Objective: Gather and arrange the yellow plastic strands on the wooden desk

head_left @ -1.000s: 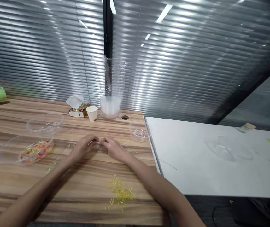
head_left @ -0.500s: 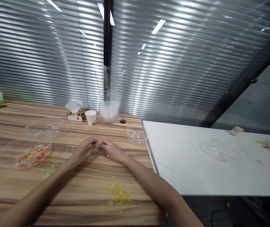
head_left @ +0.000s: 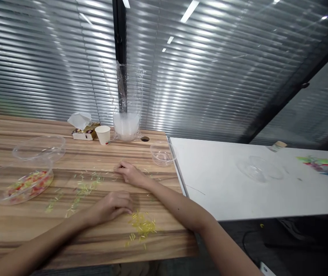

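My left hand (head_left: 113, 208) rests low over the wooden table with curled fingers, its fingertips at the edge of a pile of small yellow tube-like pieces (head_left: 143, 225). Farther up the table, my right hand (head_left: 131, 174) is closed in a pinch close to the surface. Whatever either hand holds is too small or hidden to make out. Thin pale green pieces (head_left: 86, 188) lie scattered to the left of both hands. Beyond them a clear round container (head_left: 46, 188) holds red, yellow and pink pieces.
Another clear container (head_left: 60, 143) stands behind it, and a clear bowl (head_left: 163, 163) sits by the table's right edge. A tissue box (head_left: 82, 134), a paper cup (head_left: 103, 136) and a bag of white material (head_left: 126, 128) line the back. A white table (head_left: 210, 168) adjoins on the right.
My left hand has left my right hand and come down and nearer to the yellow pile. The right hand stays in about the same place. The view has shifted to the right and downward.
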The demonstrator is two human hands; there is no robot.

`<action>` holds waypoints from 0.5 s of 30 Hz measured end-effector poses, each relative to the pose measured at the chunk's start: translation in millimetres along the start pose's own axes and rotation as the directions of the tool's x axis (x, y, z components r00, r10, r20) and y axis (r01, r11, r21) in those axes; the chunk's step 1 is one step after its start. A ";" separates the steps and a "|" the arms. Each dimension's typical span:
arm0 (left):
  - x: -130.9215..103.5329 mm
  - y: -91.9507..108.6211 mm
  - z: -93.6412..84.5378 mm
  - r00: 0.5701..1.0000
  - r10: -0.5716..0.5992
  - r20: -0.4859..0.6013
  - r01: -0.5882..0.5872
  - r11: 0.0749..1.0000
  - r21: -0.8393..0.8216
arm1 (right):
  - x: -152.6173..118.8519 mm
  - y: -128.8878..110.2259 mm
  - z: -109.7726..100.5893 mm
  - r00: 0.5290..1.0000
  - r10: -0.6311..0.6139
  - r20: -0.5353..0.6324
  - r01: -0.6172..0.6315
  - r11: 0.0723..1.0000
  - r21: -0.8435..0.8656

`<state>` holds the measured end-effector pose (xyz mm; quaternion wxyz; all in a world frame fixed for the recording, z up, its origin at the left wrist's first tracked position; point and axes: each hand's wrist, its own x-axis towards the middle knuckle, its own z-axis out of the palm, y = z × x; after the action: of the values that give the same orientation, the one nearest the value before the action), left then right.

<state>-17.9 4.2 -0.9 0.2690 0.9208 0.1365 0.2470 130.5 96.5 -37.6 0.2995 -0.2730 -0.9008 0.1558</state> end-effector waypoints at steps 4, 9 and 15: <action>-3.0 3.3 -2.6 0.994 -0.006 0.105 0.007 1.000 -0.010 | 1.1 -1.8 -0.5 0.999 -0.019 -0.027 0.018 0.999 -0.037; -4.0 1.7 -2.6 0.988 -0.028 0.154 0.032 0.999 -0.022 | 1.9 -0.7 -0.7 0.999 -0.036 -0.036 0.035 0.999 -0.032; -2.5 -0.7 -4.6 0.991 -0.038 0.125 0.043 0.998 -0.040 | 2.1 -4.8 -8.5 0.999 -0.026 0.025 0.026 1.000 0.007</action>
<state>-22.5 5.8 1.2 0.3014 0.9256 0.1329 0.1864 132.5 94.9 -28.0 0.2912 -0.2583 -0.9075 0.1580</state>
